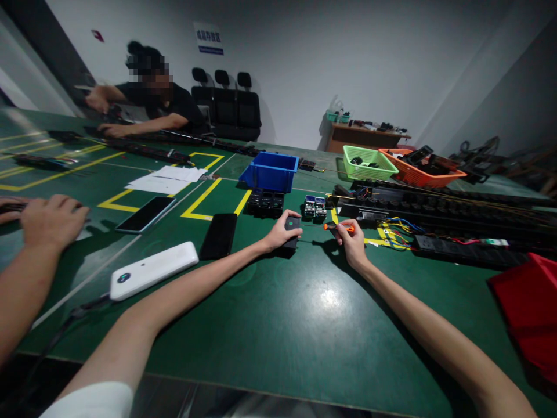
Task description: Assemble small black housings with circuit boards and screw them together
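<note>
the left hand (282, 233) is gripping a box (295, 223), seemingly steadying it, while the right hand (353, 242) is grasping a tool (331, 227).

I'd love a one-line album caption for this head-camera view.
At a green table, the left hand holds a black block; the right hand holds an orange-and-black tool.

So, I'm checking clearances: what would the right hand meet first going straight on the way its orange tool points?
Probably the black box held in the left hand; depth is unclear, so that hand might come first.
</note>
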### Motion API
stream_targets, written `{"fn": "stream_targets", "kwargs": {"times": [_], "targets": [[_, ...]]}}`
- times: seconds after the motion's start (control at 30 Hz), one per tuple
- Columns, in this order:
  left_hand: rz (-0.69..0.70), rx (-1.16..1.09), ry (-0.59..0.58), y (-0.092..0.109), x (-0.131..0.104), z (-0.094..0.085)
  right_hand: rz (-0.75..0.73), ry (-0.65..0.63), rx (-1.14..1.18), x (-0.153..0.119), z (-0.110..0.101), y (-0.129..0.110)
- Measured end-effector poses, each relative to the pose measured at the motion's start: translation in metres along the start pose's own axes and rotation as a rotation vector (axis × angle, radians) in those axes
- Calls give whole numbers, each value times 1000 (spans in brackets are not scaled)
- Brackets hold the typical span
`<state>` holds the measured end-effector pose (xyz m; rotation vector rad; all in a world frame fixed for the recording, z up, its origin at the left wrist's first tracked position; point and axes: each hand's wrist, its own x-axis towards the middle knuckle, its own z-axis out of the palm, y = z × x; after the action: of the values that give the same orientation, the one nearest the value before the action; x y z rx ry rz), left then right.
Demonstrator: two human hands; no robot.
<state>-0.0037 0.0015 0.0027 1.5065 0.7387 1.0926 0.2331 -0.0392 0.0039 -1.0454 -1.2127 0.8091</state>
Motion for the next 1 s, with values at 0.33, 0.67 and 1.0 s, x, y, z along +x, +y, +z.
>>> {"fn": "stream_targets", "kwargs": {"times": [0.33,0.67,1.0], "targets": [[-6,-14,5,0,0,0,-47,-42,-58,-1,0,-2],[-14,-13,5,0,-1,1,7,-45,-47,-2,0,-2],[-11,-14,0,0,-1,1,-86,31,-198,-2,2,-4]]}}
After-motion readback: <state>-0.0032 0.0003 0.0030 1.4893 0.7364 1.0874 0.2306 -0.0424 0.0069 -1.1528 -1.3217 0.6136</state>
